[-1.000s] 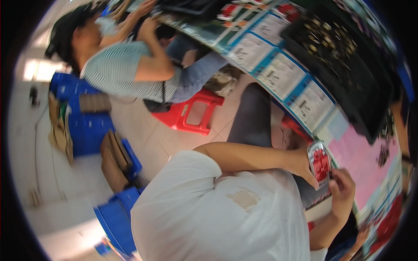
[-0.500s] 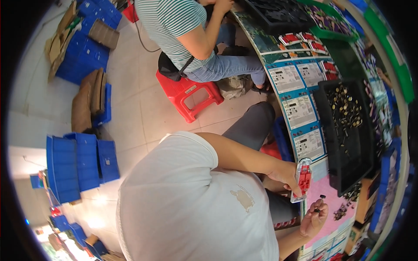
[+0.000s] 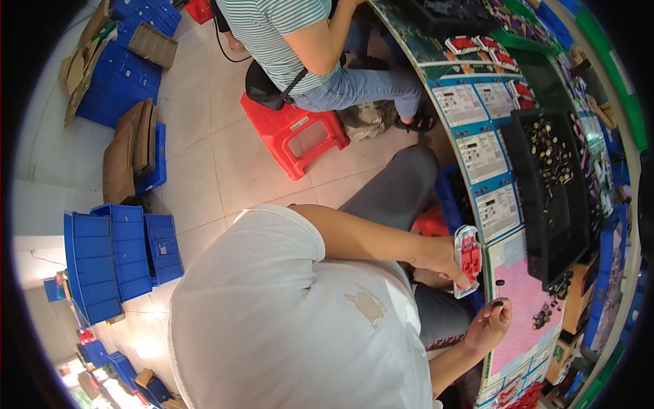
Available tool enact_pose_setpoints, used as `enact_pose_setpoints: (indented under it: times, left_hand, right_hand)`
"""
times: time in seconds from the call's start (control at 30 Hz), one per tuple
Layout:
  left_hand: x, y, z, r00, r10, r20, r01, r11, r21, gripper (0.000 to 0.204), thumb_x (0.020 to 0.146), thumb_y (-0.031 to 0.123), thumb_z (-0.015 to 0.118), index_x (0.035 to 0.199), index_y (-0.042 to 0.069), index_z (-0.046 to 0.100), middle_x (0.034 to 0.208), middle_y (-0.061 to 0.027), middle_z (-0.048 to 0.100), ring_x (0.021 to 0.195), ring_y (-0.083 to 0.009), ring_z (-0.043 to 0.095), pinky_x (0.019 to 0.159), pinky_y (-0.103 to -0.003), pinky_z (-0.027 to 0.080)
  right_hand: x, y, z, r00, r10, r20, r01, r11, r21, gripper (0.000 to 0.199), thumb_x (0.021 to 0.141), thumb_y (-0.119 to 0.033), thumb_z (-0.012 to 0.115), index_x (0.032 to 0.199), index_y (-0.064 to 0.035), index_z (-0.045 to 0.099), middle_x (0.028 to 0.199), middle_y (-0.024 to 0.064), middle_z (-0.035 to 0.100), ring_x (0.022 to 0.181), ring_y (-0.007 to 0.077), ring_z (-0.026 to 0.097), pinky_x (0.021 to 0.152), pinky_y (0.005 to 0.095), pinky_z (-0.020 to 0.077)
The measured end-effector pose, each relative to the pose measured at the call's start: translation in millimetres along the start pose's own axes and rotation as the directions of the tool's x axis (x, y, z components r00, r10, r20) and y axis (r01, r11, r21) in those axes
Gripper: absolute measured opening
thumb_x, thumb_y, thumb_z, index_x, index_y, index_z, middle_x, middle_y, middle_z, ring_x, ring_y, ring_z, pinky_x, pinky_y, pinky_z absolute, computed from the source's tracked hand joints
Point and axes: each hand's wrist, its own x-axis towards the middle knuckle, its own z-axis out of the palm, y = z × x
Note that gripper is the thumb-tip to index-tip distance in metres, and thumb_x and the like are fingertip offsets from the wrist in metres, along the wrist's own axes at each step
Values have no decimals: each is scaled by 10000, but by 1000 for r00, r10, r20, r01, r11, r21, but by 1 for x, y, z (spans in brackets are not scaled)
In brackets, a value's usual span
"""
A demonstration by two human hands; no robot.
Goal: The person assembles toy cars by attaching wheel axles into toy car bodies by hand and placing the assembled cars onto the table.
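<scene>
Item: red part (image 3: 469, 255) in a clear flat holder (image 3: 466, 262), upright, pinched by the fingers of the left hand (image 3: 436, 258), at the near edge of the surface (image 3: 436, 51).

Item: small black pin (image 3: 499, 286) with a round head, pinched between fingertips of the right hand (image 3: 488, 326), just below and right of the holder.

Landmark: black tray (image 3: 545, 184) on the surface, right of the holder, holding many small dark and brass-coloured pieces.

Sheets: 1 pink sheet (image 3: 521, 320) below the tray, under the pin. 3 white printed sheets (image 3: 480, 153) with blue borders lie in a row left of the tray, along the surface edge.

Packs: several red-and-white packs (image 3: 477, 46) above the tray.

Also: red stool (image 3: 293, 129) under a seated person in a striped shirt (image 3: 272, 27), far left of the tray; blue bins (image 3: 116, 255) stacked on the floor.
</scene>
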Motion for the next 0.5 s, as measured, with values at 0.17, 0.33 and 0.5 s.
enact_pose_setpoints:
  times: [0.17, 0.33, 0.5]
  left_hand:
    - [-12, -8, -9, 998, -61, 9, 61, 998, 2, 437, 751, 36, 851, 1099, 52, 587, 1019, -53, 683, 939, -126, 665, 787, -281, 562]
    - [-16, -19, -17, 999, -43, 23, 43, 999, 3, 458, 737, 79, 870, 1102, 48, 594, 1041, -68, 699, 935, -133, 669, 794, -293, 561]
    - [-22, -16, -6, 996, 87, -15, -88, 994, -57, 399, 726, 124, 891, 1008, 36, 622, 848, -56, 705, 669, -107, 626, 538, -245, 472]
  right_hand:
    - [-19, 28, 21, 998, -58, -11, 59, 996, 67, 146, 985, -130, 630, 1094, -55, 569, 954, 50, 574, 863, 137, 551, 762, 253, 452]
    - [-29, 34, 31, 992, -125, -16, 125, 992, 34, 245, 968, -230, 666, 1116, -70, 554, 1207, 80, 574, 1347, 370, 462, 1092, 445, 390]
    - [-36, 29, 46, 978, -207, -4, 207, 978, 10, 256, 978, -229, 649, 1116, -45, 535, 1516, 297, 380, 1397, 414, 409, 1164, 468, 329]
